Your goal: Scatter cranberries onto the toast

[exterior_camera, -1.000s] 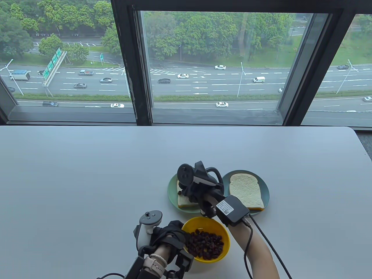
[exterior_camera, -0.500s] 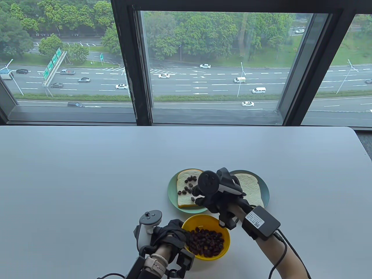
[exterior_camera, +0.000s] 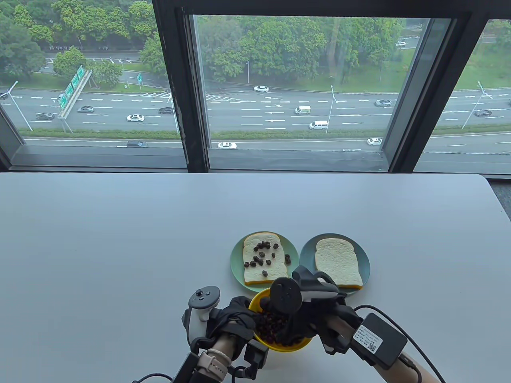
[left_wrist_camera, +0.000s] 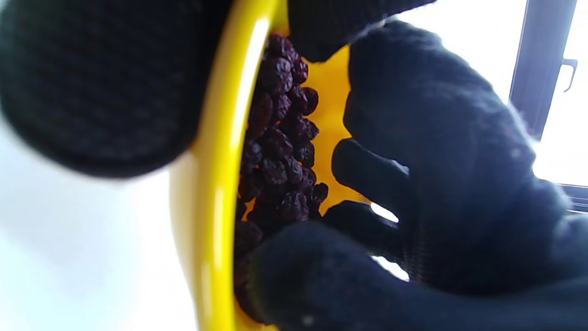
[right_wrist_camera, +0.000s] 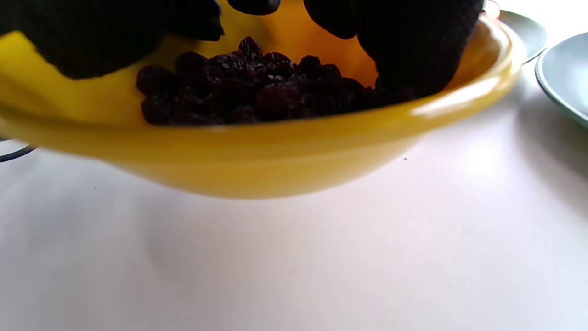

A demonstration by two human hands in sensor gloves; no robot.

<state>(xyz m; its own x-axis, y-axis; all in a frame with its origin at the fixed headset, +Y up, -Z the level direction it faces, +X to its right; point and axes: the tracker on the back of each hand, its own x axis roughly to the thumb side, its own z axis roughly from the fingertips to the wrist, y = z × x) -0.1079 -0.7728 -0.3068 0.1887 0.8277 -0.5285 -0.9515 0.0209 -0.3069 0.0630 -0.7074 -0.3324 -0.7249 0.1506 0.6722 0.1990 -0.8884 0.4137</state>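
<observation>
A yellow bowl (exterior_camera: 294, 348) of dark cranberries (exterior_camera: 268, 324) sits at the table's near edge. My left hand (exterior_camera: 236, 319) grips its left rim, thumb inside. My right hand (exterior_camera: 288, 328) reaches down into the bowl, its fingers (right_wrist_camera: 413, 50) spread apart, one touching the cranberries (right_wrist_camera: 257, 92). The left wrist view shows the bowl rim (left_wrist_camera: 216, 184), the cranberries (left_wrist_camera: 280, 151) and the right glove (left_wrist_camera: 441, 156) curled over them. The left toast (exterior_camera: 252, 272) on a green plate (exterior_camera: 236, 267) carries several scattered cranberries. The right toast (exterior_camera: 338, 263) on its plate (exterior_camera: 364, 259) is bare.
The two green plates stand side by side just beyond the bowl, and their rims (right_wrist_camera: 565, 73) show at the right of the right wrist view. A cable runs from the black box (exterior_camera: 377, 339) on my right forearm. Beyond lies wide grey tabletop (exterior_camera: 119, 239).
My right hand has drawn back from over the left toast, leaving cranberries on it, and come down into the yellow bowl. My left hand has stayed on the rim.
</observation>
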